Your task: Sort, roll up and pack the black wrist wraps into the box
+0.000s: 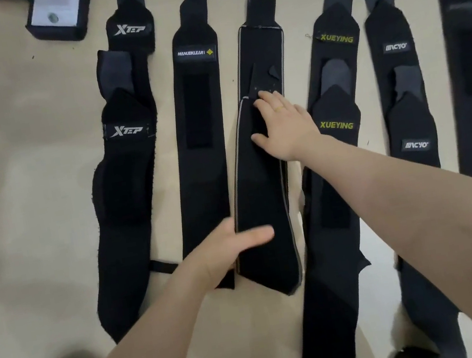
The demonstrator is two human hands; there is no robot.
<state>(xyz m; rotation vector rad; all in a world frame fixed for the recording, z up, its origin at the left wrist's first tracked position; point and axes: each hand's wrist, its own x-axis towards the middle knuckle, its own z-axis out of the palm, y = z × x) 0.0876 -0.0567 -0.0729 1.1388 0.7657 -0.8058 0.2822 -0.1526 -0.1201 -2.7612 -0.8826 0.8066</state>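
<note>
Your left hand [234, 249] pinches the piped wrap [259, 193]; your right hand [282, 127] presses it flat-fingered. Pull unevenly and it may skew across the neighbouring MANUEKLEAR wrap [204, 165].

We get soft, even, fairly bright light. The pale floor [27, 188] below the box [58, 18] shows dull glare patches and only faint shadows. Wraps [202, 97] just right of the box read sharp; the wrap [471, 61] farthest right smears. Edges bow.

Black wraps [265, 192], yellow lettering [337, 127], beige floor [21, 152].
</note>
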